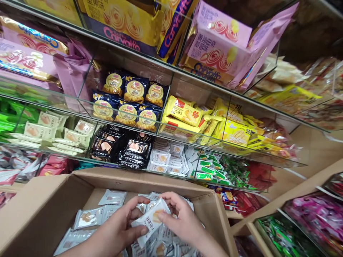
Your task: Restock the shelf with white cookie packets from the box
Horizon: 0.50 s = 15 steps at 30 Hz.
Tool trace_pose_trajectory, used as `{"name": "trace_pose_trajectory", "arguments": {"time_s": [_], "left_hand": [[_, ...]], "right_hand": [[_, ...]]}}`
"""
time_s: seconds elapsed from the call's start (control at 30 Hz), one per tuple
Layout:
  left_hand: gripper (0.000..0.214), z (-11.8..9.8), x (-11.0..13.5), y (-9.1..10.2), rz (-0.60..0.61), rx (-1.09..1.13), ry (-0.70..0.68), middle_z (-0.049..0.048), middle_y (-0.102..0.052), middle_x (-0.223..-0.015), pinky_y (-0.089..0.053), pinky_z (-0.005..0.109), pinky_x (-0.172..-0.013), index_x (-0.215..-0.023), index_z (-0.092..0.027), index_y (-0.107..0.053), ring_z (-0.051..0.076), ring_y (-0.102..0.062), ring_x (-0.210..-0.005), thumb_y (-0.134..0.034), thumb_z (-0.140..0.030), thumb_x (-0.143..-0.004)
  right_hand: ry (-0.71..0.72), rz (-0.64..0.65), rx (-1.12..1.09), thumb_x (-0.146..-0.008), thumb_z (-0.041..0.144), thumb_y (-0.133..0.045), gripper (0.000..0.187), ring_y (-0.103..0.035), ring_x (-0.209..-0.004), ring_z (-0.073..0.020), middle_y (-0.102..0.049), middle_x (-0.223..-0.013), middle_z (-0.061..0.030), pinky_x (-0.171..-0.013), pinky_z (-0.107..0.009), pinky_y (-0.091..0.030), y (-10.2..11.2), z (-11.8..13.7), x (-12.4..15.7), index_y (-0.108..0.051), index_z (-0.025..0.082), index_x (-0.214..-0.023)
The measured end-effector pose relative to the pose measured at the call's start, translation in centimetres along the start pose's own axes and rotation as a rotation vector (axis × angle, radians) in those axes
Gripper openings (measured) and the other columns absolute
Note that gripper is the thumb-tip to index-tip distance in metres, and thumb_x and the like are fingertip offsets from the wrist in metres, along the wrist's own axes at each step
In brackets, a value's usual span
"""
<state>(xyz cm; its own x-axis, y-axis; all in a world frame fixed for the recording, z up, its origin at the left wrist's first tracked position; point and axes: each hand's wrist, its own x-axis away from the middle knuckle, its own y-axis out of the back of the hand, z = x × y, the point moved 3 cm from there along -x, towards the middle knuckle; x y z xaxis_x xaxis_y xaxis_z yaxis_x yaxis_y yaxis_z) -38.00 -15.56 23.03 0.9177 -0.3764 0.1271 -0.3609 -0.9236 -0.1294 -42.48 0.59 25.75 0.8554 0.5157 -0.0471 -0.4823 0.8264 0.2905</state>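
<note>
The fingers of both hands were closed on one small white packet [154,221], printed with a pale yellow picture, which tilted between them above the cardboard box [48,205]. The left hand [119,223] had it by its lower end, thumb on the near face and the other fingers curled round behind; the right hand [183,216] pinched the upper end, its thumb lying across the print. Below them, inside the box, more loose white packets [89,217] lay at all angles, some flat by the left wall and a thicker heap beneath the hands. Just beyond the far edge of the box rose tiers of glass shelves [171,64]. On the low tier nearest the box I could see a compartment of stacked white packets [160,159] that looked much like the one in the hands, with black packets [136,150] to their left and green-and-white packets [210,167] to their right. Higher above the box sat dark blue packets [135,91] with round cream labels, beside yellow packets [184,110], and at the top, farthest from the box, were big yellow packs [120,21] and pink packs [219,46] of cookies. Off to the right of the box stood a wooden rack [257,235] with green packets [284,232] and bright pink packets [316,217], somewhat blurred from where I was.
</note>
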Motion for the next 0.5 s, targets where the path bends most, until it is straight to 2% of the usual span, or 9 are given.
{"name": "trace_pose_trajectory", "arguments": {"time_s": [0.07, 0.1, 0.13, 0.2, 0.27, 0.3, 0.4, 0.5], "left_hand": [[0.045, -0.7, -0.2, 0.6, -0.105, -0.101, -0.056, -0.0002, -0.057, -0.079, -0.040, 0.026, -0.065, -0.111, -0.023, -0.036, 0.016, -0.053, -0.073, -0.060, -0.035, -0.075], [0.044, -1.1, -0.3, 0.9, -0.168, -0.155, -0.095, 0.0001, -0.057, -0.080, -0.040, 0.026, -0.066, -0.111, -0.023, -0.036, 0.016, -0.052, -0.073, -0.058, -0.036, -0.075], [0.042, -1.5, -0.4, 1.3, -0.223, -0.203, -0.128, 0.0001, -0.056, -0.079, -0.040, 0.026, -0.066, -0.110, -0.022, -0.037, 0.016, -0.052, -0.073, -0.056, -0.038, -0.076], [0.038, -2.0, -0.6, 2.0, -0.268, -0.256, -0.144, -0.0002, -0.054, -0.077, -0.039, 0.026, -0.067, -0.108, -0.021, -0.039, 0.016, -0.051, -0.072, -0.052, -0.041, -0.078], [0.035, -1.9, -0.7, 2.2, -0.228, -0.254, -0.113, -0.0009, -0.052, -0.075, -0.039, 0.026, -0.064, -0.104, -0.021, -0.041, 0.015, -0.050, -0.070, -0.050, -0.044, -0.079], [0.034, -1.8, -0.8, 2.2, -0.204, -0.253, -0.094, -0.0013, -0.051, -0.074, -0.039, 0.025, -0.063, -0.102, -0.021, -0.042, 0.015, -0.049, -0.069, -0.049, -0.045, -0.079], [0.032, -1.0, -0.8, 1.7, -0.144, -0.287, -0.070, -0.0011, -0.051, -0.075, -0.038, 0.025, -0.064, -0.097, -0.021, -0.045, 0.014, -0.047, -0.070, -0.048, -0.047, -0.079], [0.032, -0.2, -0.7, 1.3, -0.099, -0.352, -0.041, -0.0006, -0.052, -0.075, -0.037, 0.025, -0.065, -0.093, -0.021, -0.048, 0.014, -0.046, -0.070, -0.048, -0.049, -0.078]], "right_hand": [[0.014, 0.009, 0.138, -0.071, 0.022, -0.058, 0.033, -0.055, -0.075, -0.0159, -0.061, -0.085, -0.0017, -0.065, -0.026, -0.044, 1.4, 0.7, -0.1, -0.056, 0.021, -0.104], [0.034, -0.032, 0.186, -0.073, 0.024, -0.056, 0.031, -0.056, -0.074, -0.0159, -0.061, -0.087, -0.0024, -0.065, -0.026, -0.044, 2.4, 1.2, -0.3, -0.055, 0.021, -0.104], [0.065, -0.115, 0.237, -0.075, 0.026, -0.055, 0.029, -0.056, -0.074, -0.0159, -0.062, -0.087, -0.0031, -0.064, -0.026, -0.044, 3.6, 1.7, -0.7, -0.055, 0.020, -0.103], [0.131, -0.382, 0.412, -0.079, 0.029, -0.050, 0.026, -0.056, -0.073, -0.0169, -0.062, -0.089, -0.0051, -0.065, -0.027, -0.045, 6.1, 2.6, -1.8, -0.053, 0.018, -0.103], [0.163, -0.604, 0.676, -0.081, 0.025, -0.046, 0.025, -0.057, -0.077, -0.0191, -0.062, -0.091, -0.0082, -0.069, -0.029, -0.044, 8.0, 3.1, -3.8, -0.051, 0.015, -0.103], [0.155, -0.654, 0.810, -0.081, 0.020, -0.044, 0.024, -0.058, -0.079, -0.0203, -0.062, -0.091, -0.0100, -0.070, -0.030, -0.043, 8.5, 3.1, -5.1, -0.052, 0.014, -0.103], [0.008, -0.610, 1.058, -0.078, 0.007, -0.040, 0.028, -0.060, -0.083, -0.0222, -0.064, -0.089, -0.0134, -0.071, -0.029, -0.042, 9.2, 2.3, -9.8, -0.053, 0.011, -0.103], [-0.149, -0.555, 1.091, -0.079, 0.002, -0.036, 0.033, -0.061, -0.085, -0.0214, -0.065, -0.091, -0.0138, -0.072, -0.027, -0.042, 9.6, 1.1, -14.1, -0.056, 0.011, -0.103]]}}
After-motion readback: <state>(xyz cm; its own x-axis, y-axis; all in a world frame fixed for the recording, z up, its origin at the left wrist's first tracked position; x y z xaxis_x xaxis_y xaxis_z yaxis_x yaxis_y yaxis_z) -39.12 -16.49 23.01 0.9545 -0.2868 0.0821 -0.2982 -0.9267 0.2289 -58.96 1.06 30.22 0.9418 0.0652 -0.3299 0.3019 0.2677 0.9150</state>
